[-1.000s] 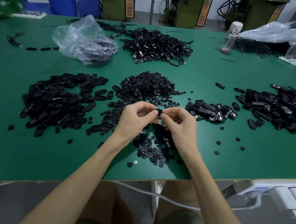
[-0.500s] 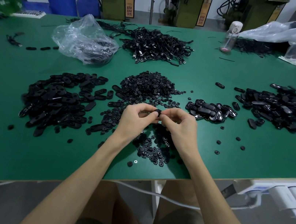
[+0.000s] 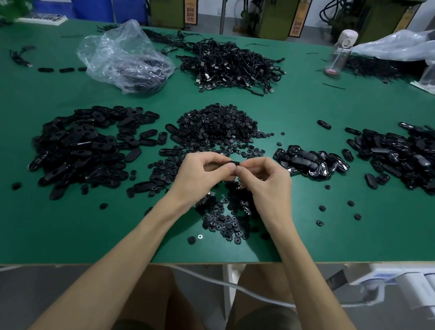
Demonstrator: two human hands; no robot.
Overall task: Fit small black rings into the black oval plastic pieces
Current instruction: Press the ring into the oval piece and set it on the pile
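Head view: left hand and right hand both pinch one black oval piece.

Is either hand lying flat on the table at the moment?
No, the left hand and right hand both pinch one small black piece between their fingertips.

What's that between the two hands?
A small black plastic piece, pinched by the left hand and right hand, shown in the head view.

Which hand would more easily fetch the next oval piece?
Probably the left hand: the nearest heap of oval pieces lies on its side, closer to it than to the right hand. Both pinch one black piece.
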